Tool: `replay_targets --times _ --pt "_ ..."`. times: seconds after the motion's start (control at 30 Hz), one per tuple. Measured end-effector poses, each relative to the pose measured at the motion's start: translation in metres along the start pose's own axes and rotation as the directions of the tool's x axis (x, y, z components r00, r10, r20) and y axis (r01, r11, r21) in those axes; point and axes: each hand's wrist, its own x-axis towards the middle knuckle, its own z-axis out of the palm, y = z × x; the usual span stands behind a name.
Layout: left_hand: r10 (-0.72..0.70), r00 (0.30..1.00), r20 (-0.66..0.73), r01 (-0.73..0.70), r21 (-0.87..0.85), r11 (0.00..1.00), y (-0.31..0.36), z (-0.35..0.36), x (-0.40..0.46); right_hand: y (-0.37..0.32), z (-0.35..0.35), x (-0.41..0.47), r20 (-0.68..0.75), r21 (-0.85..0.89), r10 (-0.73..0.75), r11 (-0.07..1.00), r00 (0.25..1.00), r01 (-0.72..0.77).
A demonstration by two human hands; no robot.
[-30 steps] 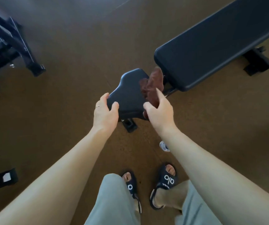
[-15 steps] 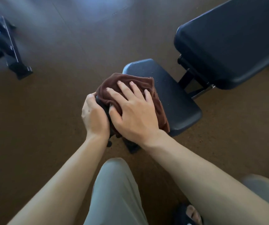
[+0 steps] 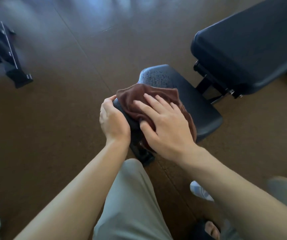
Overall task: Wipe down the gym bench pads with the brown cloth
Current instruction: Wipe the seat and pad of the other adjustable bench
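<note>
2 hands on seat pad [image 3: 198,108], brown cloth [image 3: 132,99] under right fingers [image 3: 158,101]

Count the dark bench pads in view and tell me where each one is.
2. The small seat pad lies at centre, under the brown cloth and both hands. The long back pad is at upper right. More may lie outside the frame.

Left hand [image 3: 112,121] curled round the near edge of the dark padded seat [image 3: 194,108], forearm extended. Right hand [image 3: 165,125] palm-down, fingers straight and spread (slightly blurred), pressing the brown cloth [image 3: 132,101] flat.
</note>
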Motion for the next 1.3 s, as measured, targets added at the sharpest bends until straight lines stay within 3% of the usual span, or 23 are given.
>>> replay_targets --times 0.2,0.37,0.5,0.57,0.63,0.73,0.93,1.13,1.3 --pt "-0.003 0.999 0.033 0.004 -0.031 1.000 0.002 0.000 -0.005 -0.006 0.004 0.091 0.069 0.034 0.160 0.986 0.985 -0.163" --pt "-0.107 0.992 0.061 0.117 -0.201 0.973 -0.001 -0.002 0.002 -0.027 0.009 0.007 -0.017 0.056 -0.004 0.998 1.000 0.005" --pt "-0.142 0.956 0.257 0.227 -0.340 0.913 -0.003 -0.008 0.004 -0.038 0.017 0.008 -0.074 0.007 -0.033 0.999 0.997 0.034" --pt "-0.167 0.933 0.320 0.289 -0.384 0.877 0.001 -0.010 0.003 -0.042 0.017 0.036 -0.027 0.003 -0.043 0.999 0.999 0.043" --pt "-0.183 0.938 0.294 0.294 -0.400 0.868 0.005 -0.011 0.002 -0.046 0.018 0.070 0.074 -0.010 -0.047 0.999 0.996 0.048" --pt "-0.177 0.957 0.228 0.240 -0.284 0.928 0.008 -0.010 -0.001 -0.047 0.017 0.109 0.130 -0.037 0.009 0.999 0.991 -0.004" --pt "-0.134 0.988 0.082 0.142 -0.110 0.984 0.006 -0.001 -0.002 0.026 -0.002 0.117 0.034 0.077 0.087 0.993 0.996 -0.090" --pt "-0.052 0.999 0.007 0.052 0.027 0.998 0.008 0.002 -0.005 0.072 -0.013 0.101 0.017 0.060 0.287 0.956 0.958 -0.288" --pt "-0.044 0.999 -0.020 0.045 0.054 0.998 0.009 0.005 -0.005 0.015 -0.004 0.015 -0.051 0.043 0.161 0.986 0.986 -0.159"
